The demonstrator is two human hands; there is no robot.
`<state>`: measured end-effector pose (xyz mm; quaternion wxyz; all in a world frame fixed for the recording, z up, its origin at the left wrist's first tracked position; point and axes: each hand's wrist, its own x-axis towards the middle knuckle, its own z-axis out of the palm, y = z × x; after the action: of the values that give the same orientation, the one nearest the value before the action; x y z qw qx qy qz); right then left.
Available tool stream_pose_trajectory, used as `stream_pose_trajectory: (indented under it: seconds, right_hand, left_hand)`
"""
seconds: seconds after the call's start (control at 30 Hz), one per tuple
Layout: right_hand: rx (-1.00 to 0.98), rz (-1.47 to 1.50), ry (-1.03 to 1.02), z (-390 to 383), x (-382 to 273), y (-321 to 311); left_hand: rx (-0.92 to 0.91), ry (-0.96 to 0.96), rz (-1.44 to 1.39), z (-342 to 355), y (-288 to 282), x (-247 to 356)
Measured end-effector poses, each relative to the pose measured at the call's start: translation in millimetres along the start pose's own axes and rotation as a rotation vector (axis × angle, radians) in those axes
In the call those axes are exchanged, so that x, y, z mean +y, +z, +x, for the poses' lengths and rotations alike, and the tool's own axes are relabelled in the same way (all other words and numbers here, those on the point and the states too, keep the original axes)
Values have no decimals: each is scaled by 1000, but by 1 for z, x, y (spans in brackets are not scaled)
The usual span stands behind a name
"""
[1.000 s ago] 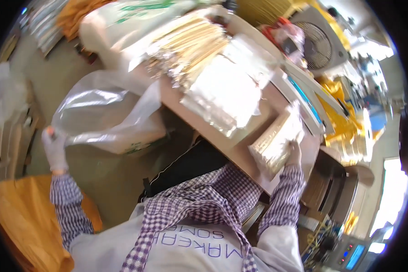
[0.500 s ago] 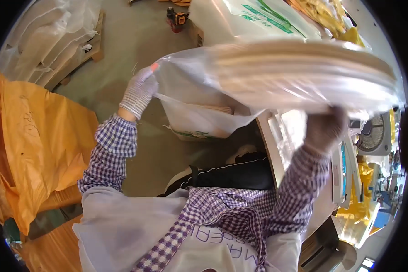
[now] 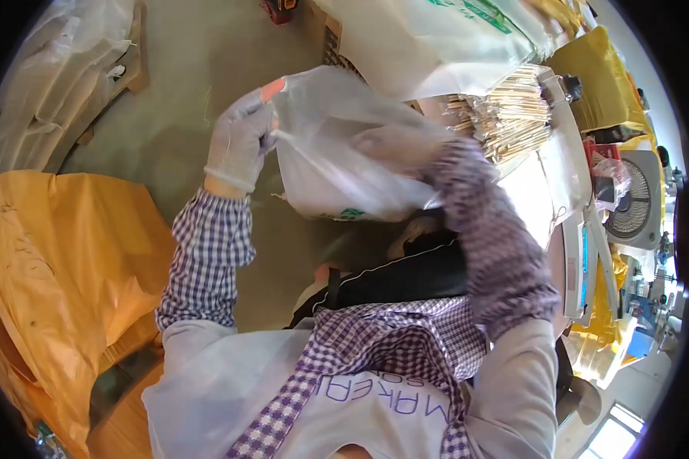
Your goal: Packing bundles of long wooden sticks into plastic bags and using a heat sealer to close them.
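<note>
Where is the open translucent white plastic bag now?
In the head view, the bag is just above centre, its rim held by the white-gloved left hand, with the blurred right hand at its opening.

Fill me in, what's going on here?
A person's gloved left hand grips the rim of a translucent plastic bag, holding its mouth open. The right hand is at that mouth, blurred; whether it holds anything can't be told. Beyond the right forearm lie thin wooden sticks, with a grey box fan farther right. A large orange sack stands to the person's left.
</note>
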<state>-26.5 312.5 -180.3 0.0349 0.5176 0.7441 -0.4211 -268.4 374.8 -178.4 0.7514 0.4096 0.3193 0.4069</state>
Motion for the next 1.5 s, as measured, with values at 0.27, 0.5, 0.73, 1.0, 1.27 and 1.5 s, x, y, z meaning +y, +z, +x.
stream_pose_trajectory:
  seconds: [0.27,0.5,0.73,1.0,1.27,1.5]
  right_hand:
    - [61,-439,637,-97,-13,36]
    - [655,-294,432,-168,-12,29]
    - [1158,-157,581,-311,18,167]
    - [1710,-92,1258,-467,19,300]
    - [1844,23,1811,-583,57,427]
    - [1301,1033,2224,-727,160,576]
  left_hand:
    - [56,-16,101,97,51,0]
    - [118,20,178,135,62,15]
    - [34,662,442,32,143,6]
    - [-1463,497,619,-150,388,-179]
    - [-2061,400,936,-344,542,-380]
    - [-1903,411,1555,-373,637,-455]
